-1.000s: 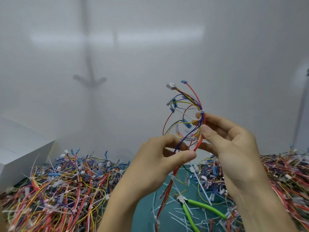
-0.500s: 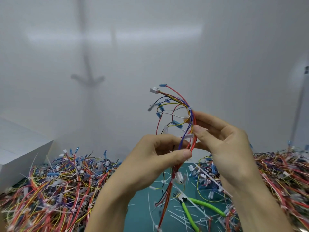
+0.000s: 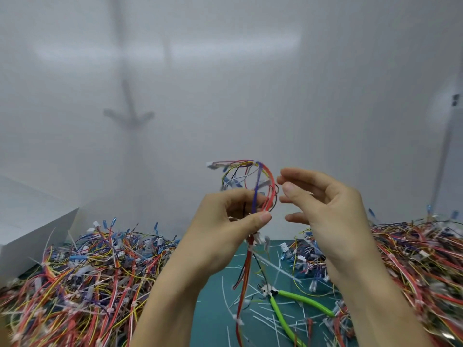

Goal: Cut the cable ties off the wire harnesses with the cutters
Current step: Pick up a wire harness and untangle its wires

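Two bare hands are raised in front of the head camera, above the table. The left hand (image 3: pixel 225 221) pinches a wire harness (image 3: pixel 255 186) between its thumb and curled fingers, so that the red, purple, yellow and black wires loop up above the grip and the rest trails down towards the table. The right hand (image 3: pixel 333 204) sits just beside the loop with its fingers loosely bent and nothing in them; whether its fingertips touch the red wires cannot be told through the blur. Below the hands lies a teal cutting mat (image 3: pixel 215 309), strewn with white cable ties (image 3: pixel 278 267) already cut. The cutters (image 3: pixel 295 296), with bright green handles, lie on this mat below the right wrist, untouched by either hand. A heap of harnesses (image 3: pixel 87 271) fills the table to the left, and a second heap (image 3: pixel 413 259) lies to the right. Beyond the left heap stands a white box (image 3: pixel 32 221), with a plain white wall (image 3: pixel 225 83) behind it all.
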Available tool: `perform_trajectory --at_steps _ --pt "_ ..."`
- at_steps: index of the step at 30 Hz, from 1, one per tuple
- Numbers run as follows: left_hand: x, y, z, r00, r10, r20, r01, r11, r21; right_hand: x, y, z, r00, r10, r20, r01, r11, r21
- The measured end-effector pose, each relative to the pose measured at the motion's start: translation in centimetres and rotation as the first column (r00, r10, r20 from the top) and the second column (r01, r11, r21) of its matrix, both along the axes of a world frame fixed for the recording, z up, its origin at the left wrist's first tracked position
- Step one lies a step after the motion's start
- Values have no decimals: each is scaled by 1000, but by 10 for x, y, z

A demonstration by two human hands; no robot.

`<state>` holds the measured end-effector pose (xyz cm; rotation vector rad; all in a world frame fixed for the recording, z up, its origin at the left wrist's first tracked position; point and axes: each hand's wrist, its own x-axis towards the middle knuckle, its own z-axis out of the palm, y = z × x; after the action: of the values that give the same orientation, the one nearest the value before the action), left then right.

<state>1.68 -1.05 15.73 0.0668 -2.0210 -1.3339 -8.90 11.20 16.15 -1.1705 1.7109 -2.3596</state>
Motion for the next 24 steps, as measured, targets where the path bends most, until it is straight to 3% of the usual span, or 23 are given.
perform_trajectory --at_steps 5,13,19,24 --pt "-2 -3 1 987 105 -124 -89 988 126 6 1 5 998 43 50 -46 997 64" --pt "-3 -3 1 950 212 -230 -147 952 270 11 1 4 989 148 -12 -129 896 424" --pt "-2 -9 2 909 317 -271 -194 896 400 9 4 6 991 130 -37 -103 906 411" --pt "-1 -9 3 906 325 -271 -196 890 411 12 1 0 955 268 -130 -144 797 586"
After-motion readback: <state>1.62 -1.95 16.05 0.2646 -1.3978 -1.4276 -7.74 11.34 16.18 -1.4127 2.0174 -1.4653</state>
